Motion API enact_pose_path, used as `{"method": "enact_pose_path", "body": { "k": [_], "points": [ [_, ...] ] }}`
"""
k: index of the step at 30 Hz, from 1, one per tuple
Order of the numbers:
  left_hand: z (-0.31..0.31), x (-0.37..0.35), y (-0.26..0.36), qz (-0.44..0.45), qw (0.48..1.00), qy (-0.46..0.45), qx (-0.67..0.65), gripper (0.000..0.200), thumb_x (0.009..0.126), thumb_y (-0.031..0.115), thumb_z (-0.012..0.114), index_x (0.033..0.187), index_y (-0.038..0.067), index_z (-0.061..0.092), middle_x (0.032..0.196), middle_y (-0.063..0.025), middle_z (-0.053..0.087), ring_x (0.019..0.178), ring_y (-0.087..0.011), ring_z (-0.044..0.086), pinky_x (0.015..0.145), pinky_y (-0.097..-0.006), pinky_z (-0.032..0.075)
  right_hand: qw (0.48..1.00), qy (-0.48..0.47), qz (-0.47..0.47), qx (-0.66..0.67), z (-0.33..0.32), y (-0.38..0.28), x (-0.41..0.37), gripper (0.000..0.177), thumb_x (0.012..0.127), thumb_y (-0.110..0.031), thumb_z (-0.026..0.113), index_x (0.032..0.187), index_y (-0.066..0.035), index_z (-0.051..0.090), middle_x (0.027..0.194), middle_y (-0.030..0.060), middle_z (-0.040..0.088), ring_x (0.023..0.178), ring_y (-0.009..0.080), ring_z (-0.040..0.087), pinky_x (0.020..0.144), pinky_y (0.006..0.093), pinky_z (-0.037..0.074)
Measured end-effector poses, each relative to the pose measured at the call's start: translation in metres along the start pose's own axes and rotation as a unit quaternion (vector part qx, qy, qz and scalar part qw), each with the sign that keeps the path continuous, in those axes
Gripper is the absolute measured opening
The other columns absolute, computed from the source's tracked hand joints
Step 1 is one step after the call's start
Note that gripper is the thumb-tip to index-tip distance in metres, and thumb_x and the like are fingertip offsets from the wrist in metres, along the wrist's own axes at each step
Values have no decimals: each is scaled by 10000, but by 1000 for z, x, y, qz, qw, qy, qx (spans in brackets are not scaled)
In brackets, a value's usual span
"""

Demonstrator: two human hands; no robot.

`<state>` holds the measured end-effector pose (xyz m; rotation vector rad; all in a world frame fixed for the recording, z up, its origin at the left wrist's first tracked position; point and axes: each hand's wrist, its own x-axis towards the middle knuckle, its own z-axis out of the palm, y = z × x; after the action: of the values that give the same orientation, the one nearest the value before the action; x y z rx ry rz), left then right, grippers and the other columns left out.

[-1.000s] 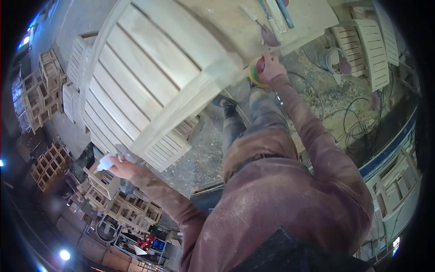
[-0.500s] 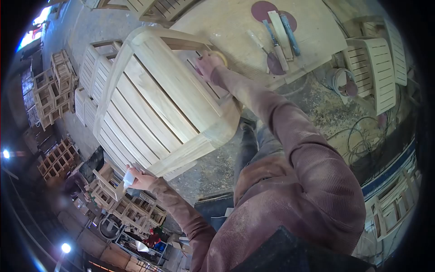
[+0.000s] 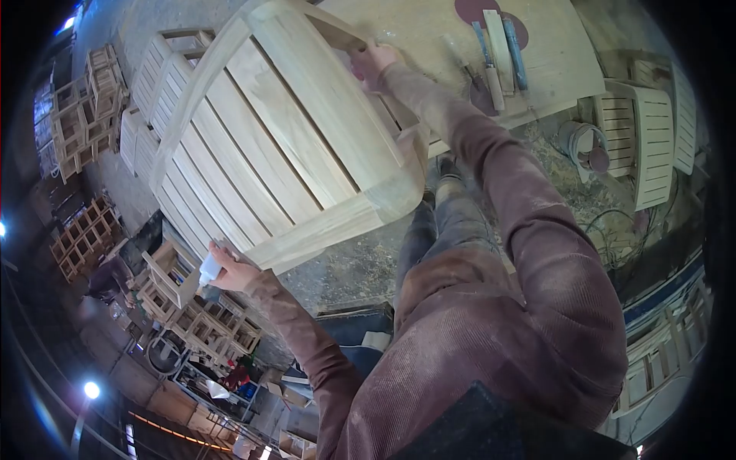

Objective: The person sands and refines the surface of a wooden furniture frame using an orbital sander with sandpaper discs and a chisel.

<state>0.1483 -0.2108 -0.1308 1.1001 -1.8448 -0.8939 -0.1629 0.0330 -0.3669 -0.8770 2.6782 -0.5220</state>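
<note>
A small white plastic bottle (image 3: 208,270) is in my left hand (image 3: 234,273), with the fingers wrapped round it. That hand is beside the lower left corner of a pale slatted wooden chair (image 3: 268,130). My right hand (image 3: 377,64) is at the chair's far side, by the upper rail and the slats beyond it. Its fingers are curled downward. A purplish patch shows near the fingertips, but I cannot make out what they grip.
On the board-topped table (image 3: 563,57) lie purple sanding discs (image 3: 512,32), a blue-handled tool (image 3: 515,54) and flat sticks (image 3: 497,52). Slatted pieces (image 3: 653,142) and a bucket (image 3: 583,146) stand right. Wooden frames (image 3: 92,107) are stacked left; a person (image 3: 111,280) is beyond.
The chair and table have shifted in view as my head moved. My right hand has moved up along the chair's far side, and the yellow round edge beside it no longer shows. My left hand keeps the bottle.
</note>
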Motion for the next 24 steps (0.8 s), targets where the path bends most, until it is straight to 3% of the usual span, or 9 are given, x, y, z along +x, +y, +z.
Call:
{"method": "enact_pose_path", "body": {
  "k": [4, 8, 10, 11, 13, 15, 18, 21, 24],
  "points": [
    [8, -9, 18, -16, 1000, 8, 13, 313, 864, 214, 617, 1054, 8, 478, 960, -88, 633, 783, -129, 563, 618, -225, 466, 997, -43, 56, 43, -18, 19, -24, 466, 703, -215, 626, 1140, -150, 479, 960, 220, 584, 882, 369, 600, 767, 421, 493],
    [10, -9, 22, -5, 1000, 16, -6, 299, 862, 218, 619, 1037, 12, 492, 916, -63, 634, 725, -109, 537, 568, -221, 443, 991, -51, 66, 108, -30, 38, -72, 429, 686, -214, 628, 1086, -122, 503, 950, 189, 610, 892, 366, 597, 776, 427, 486],
    [5, -3, 16, 2, 999, -33, -24, 293, 866, 207, 610, 1037, 15, 471, 932, -85, 644, 702, -98, 538, 579, -213, 444, 978, -38, 117, 169, -30, 59, -106, 435, 679, -215, 633, 1075, -95, 498, 949, 192, 610, 906, 372, 589, 771, 427, 483],
    [1, 4, 4, 25, 996, -58, -61, 304, 873, 179, 593, 1061, 39, 400, 958, -135, 646, 613, -73, 521, 491, -190, 418, 967, -23, 159, 198, -29, 63, -127, 436, 687, -218, 627, 1086, -97, 497, 969, 195, 609, 914, 376, 587, 782, 423, 480],
    [-14, 14, 0, -8, 989, -88, -116, 307, 888, 187, 569, 1073, 56, 361, 964, -158, 644, 573, -63, 508, 442, -179, 387, 954, -6, 275, 120, -29, 60, -170, 434, 689, -218, 634, 1086, -104, 500, 983, 200, 606, 919, 380, 584, 793, 422, 471],
    [-36, 27, -4, -41, 978, -121, -167, 312, 902, 195, 545, 1084, 74, 322, 969, -182, 642, 533, -53, 496, 393, -167, 356, 950, 17, 286, 124, -3, 63, -215, 481, 675, -217, 657, 1113, -121, 485, 970, 211, 606, 921, 382, 583, 795, 426, 467],
    [-62, 43, -16, -11, 977, -88, -194, 295, 928, 233, 493, 1093, 99, 290, 941, -178, 644, 475, -37, 451, 331, -162, 276, 943, -25, 320, 92, 15, 19, -268, 546, 645, -213, 683, 1141, -146, 465, 960, 199, 601, 946, 375, 574, 804, 426, 463],
    [-87, 49, -37, -3, 987, -7, -158, 291, 946, 271, 445, 1113, 97, 282, 934, -149, 642, 503, -54, 436, 393, -171, 305, 955, -117, 237, 132, 19, -52, -295, 574, 620, -261, 704, 1133, -183, 459, 1056, 156, 554, 987, 367, 549, 844, 428, 459],
    [-116, 42, -75, 26, 985, 56, -160, 310, 944, 263, 446, 1129, 84, 275, 945, -144, 631, 533, -59, 449, 423, -173, 323, 968, -121, 190, 111, 34, -128, -284, 627, 619, -274, 707, 1186, -208, 448, 1116, 152, 519, 1004, 360, 547, 860, 425, 461]
  ]
}}
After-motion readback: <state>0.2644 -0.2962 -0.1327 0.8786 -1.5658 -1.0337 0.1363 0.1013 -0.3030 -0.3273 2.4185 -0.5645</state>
